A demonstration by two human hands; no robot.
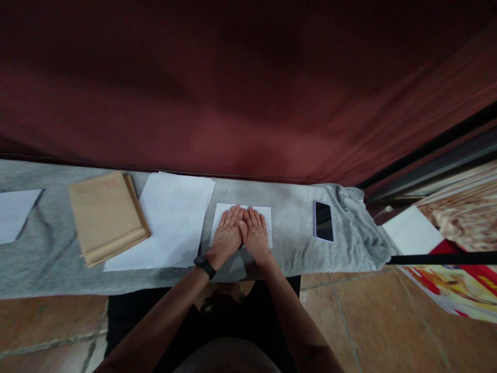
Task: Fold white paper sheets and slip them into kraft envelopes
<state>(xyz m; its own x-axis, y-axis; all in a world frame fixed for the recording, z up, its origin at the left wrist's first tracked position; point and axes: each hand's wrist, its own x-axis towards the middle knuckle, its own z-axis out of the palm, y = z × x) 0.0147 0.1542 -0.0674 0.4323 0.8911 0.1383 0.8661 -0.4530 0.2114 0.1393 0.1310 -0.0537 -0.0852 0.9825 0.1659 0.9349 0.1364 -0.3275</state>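
Note:
A small white sheet of paper [266, 213], perhaps folded, lies on the grey cloth in front of me. Flat on its left half rests my left hand [229, 228], fingers stretched out, with a dark band on the wrist. My right hand [254, 230] presses flat on the right half, its thumb meeting the left hand. Both palms cover the middle of the paper. Just to the left is a stack of larger white sheets [174, 217] with a faint curved line on top. A pile of brown paper envelopes [108, 212] overlaps that stack's left side.
A phone [323, 221] lies face up to the right on the grey cloth [295, 207], which bunches at the right end. Another white sheet [17, 212] is at the far left. A dark red curtain [233, 103] hangs behind. A colourful box [458, 285] stands at the lower right.

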